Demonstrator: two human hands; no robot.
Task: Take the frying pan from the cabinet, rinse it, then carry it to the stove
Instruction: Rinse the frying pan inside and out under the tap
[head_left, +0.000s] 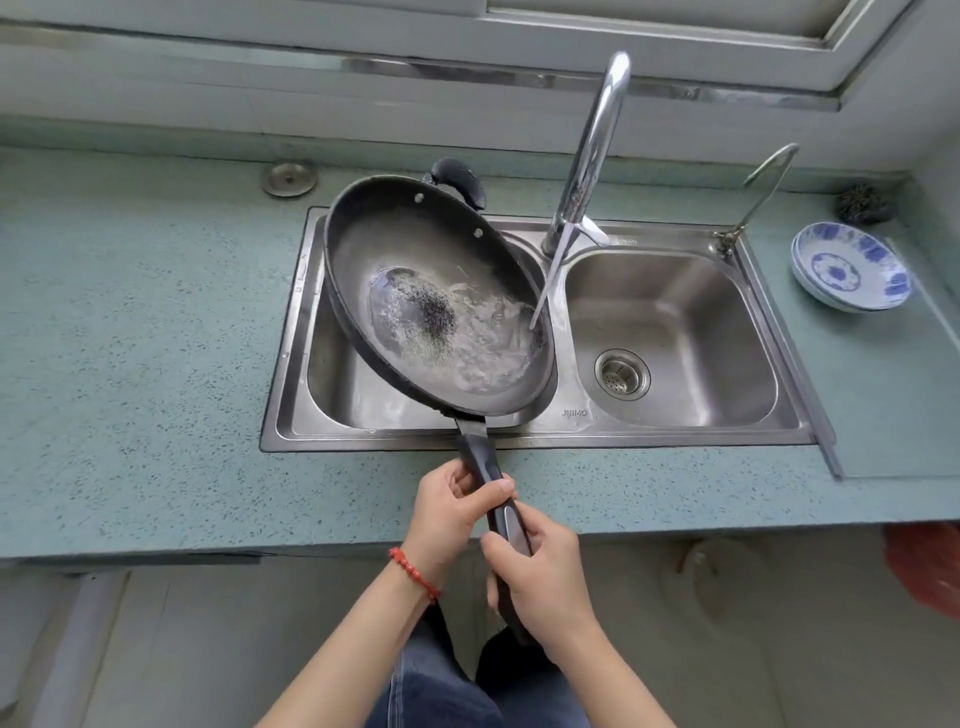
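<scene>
A large black frying pan (410, 249) hangs tilted over the left basin of a steel double sink (675, 436). Water pools and swirls in its bottom, and a thin stream from the chrome tap (592, 156) lands at its right edge. A small dark scrubber lies in the pooled water. Both hands hold the pan's long black handle over the counter's front edge. My left hand (447, 512) grips it nearer the pan, thumb across the top. My right hand (540, 582) grips the handle's end.
Stacked blue-and-white bowls (852, 273) sit on the counter right of the sink, a dark scouring ball (865, 203) behind them. A metal sink plug (289, 179) lies at the back left. The right basin holds only its drain strainer (622, 373). A red bag (924, 566) hangs low right.
</scene>
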